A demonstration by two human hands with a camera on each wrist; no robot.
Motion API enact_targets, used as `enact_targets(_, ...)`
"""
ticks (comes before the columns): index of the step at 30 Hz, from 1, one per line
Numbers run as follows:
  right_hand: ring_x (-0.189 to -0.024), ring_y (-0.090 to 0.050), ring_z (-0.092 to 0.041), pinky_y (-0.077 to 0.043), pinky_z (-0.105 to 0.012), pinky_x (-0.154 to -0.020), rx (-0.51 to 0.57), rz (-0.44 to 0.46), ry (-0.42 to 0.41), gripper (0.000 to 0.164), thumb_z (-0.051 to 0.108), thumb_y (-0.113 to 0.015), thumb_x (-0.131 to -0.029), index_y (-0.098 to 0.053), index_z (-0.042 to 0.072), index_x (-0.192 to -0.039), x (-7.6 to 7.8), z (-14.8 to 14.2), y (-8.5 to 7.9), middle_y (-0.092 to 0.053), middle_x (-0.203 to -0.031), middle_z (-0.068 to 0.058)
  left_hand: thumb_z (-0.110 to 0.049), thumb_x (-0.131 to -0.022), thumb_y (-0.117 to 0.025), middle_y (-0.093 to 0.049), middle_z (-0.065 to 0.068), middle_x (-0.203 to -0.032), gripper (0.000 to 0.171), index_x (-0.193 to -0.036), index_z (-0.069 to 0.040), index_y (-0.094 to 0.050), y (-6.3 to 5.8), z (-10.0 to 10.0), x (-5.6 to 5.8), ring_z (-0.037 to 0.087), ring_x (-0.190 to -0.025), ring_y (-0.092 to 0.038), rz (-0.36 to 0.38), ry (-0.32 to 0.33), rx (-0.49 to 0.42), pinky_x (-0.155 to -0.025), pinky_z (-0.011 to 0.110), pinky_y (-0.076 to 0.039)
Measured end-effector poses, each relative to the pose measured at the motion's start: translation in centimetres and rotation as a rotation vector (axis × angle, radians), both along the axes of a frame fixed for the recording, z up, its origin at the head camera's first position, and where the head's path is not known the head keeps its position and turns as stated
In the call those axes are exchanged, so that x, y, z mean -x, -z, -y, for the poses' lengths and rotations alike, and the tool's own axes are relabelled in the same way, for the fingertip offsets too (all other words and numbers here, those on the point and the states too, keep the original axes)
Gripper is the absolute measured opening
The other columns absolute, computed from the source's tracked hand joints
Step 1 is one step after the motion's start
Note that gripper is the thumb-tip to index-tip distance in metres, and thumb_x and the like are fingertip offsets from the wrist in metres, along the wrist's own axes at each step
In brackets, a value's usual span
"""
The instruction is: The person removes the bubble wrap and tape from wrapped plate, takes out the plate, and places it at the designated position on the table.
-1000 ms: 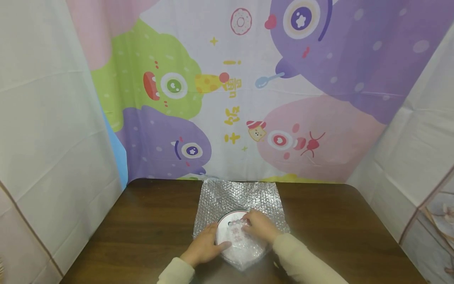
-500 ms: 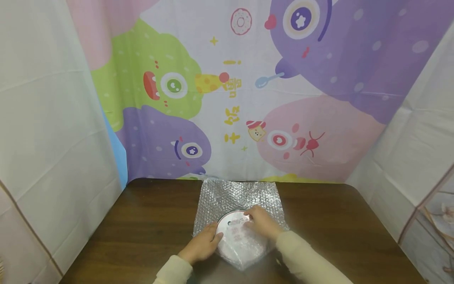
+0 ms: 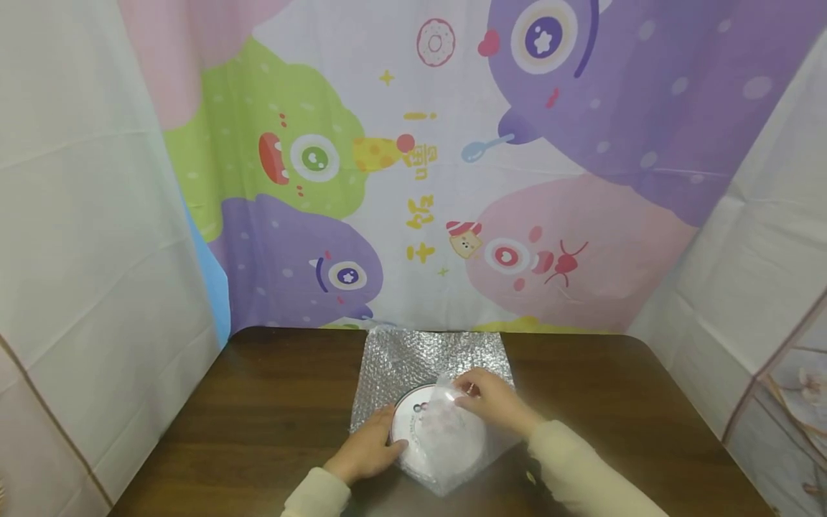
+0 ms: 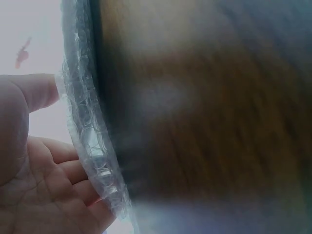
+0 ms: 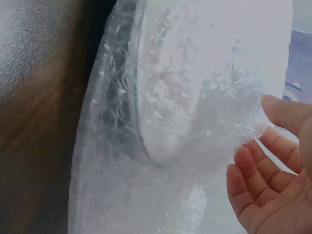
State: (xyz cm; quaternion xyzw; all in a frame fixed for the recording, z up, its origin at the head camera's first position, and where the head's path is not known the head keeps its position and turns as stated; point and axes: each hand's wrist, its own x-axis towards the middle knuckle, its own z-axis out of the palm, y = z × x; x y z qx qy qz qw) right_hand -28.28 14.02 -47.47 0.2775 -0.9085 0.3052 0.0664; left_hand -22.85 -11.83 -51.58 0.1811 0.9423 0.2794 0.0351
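A round white plate (image 3: 407,428) with a small print lies on a silvery sheet of bubble wrap (image 3: 426,355) on the brown table. One flap of the wrap (image 5: 224,112) is folded over the plate's right part, clouding the print beneath. My right hand (image 3: 494,400) pinches the flap's upper edge between thumb and fingers, holding it up off the plate. At the left rim, my left hand (image 3: 367,446) rests with fingers along the edge and thumb on top. In the left wrist view the fingertips of the left hand (image 4: 39,180) are hidden behind the wrap's edge.
Wooden table top (image 3: 278,380) extends left and right of the wrap. Behind it hangs a curtain (image 3: 388,287) with cartoon monsters. Pale cloth panels (image 3: 84,215) enclose both sides.
My right hand has moved from low over the plate to up and right, raising the flap's edge. More of the print shows on the left. The left hand stays by the rim.
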Motion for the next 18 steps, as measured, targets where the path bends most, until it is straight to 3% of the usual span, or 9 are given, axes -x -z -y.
enact_targets(7,-0.080,-0.058,-0.006,-0.050,-0.025,-0.075,0.031,0.022,-0.008,0.015,0.029,-0.066,-0.083,-0.064,0.020,-0.095,-0.8,-1.5,-1.1,-0.063,-0.088,0.011,-0.032,-0.087,-0.056,-0.034,0.028,-0.141,0.069,-0.134,0.014,-0.034,0.1,0.0,0.1,0.043,-0.132,-0.030,0.009,-0.004,0.005,-0.108,0.054,-0.024)
enact_targets(18,-0.076,-0.057,0.002,-0.050,-0.021,-0.071,0.080,-0.002,-0.005,0.008,0.040,-0.062,-0.085,-0.063,0.032,-0.086,-2.6,-3.6,-2.8,-0.061,-0.080,0.021,-0.033,-0.087,-0.056,-0.035,0.028,-0.141,0.070,-0.134,0.013,-0.033,0.2,0.1,0.2,0.042,-0.132,-0.030,0.000,-0.005,0.016,-0.108,0.053,-0.025)
